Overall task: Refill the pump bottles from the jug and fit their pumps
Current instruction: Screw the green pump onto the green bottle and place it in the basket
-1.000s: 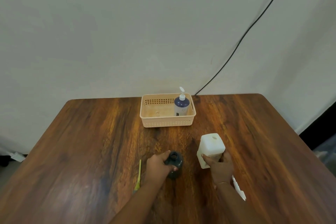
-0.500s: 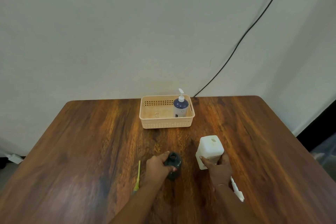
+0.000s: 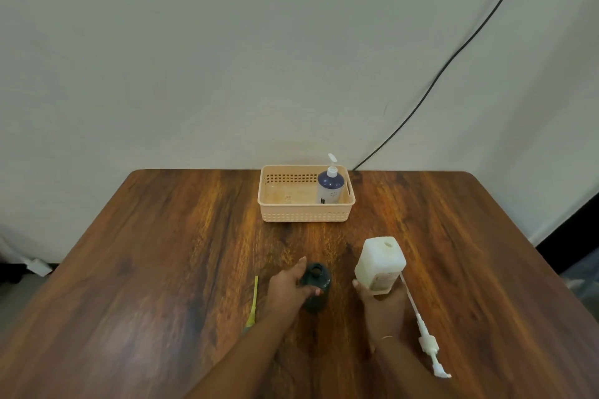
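the left hand fingers are gripping the open dark bottle on the desk; the right hand fingers are gripping the white jug, tilting it beside the bottle.

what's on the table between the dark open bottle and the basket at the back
Nothing: the head view shows only bare wood of the table between the dark bottle, held by the left hand, and the basket.

Single head view — high, forward-down over table
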